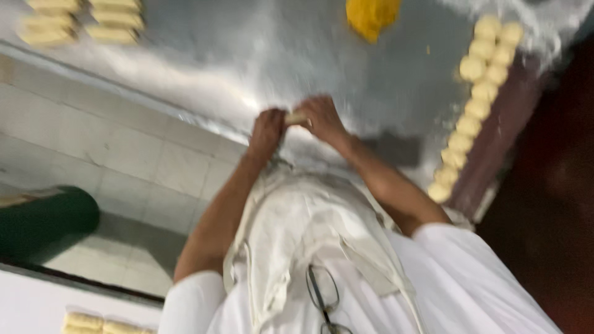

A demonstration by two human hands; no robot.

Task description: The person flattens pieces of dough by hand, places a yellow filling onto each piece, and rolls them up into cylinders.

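The floured metal surface (pixel 204 55) fills the upper half of the frame, with a row of pale dough balls (pixel 476 93) down its right edge. At centre, both hands meet over a small dough roll (pixel 296 118), its long axis lying left to right in the frame. The left hand (pixel 267 131) and right hand (pixel 322 119) are equally near, fingers closed around either end, though blur hides finer detail

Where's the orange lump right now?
Head view, top centre: the orange lump lies on the metal table, beyond both hands, left of the dough balls.
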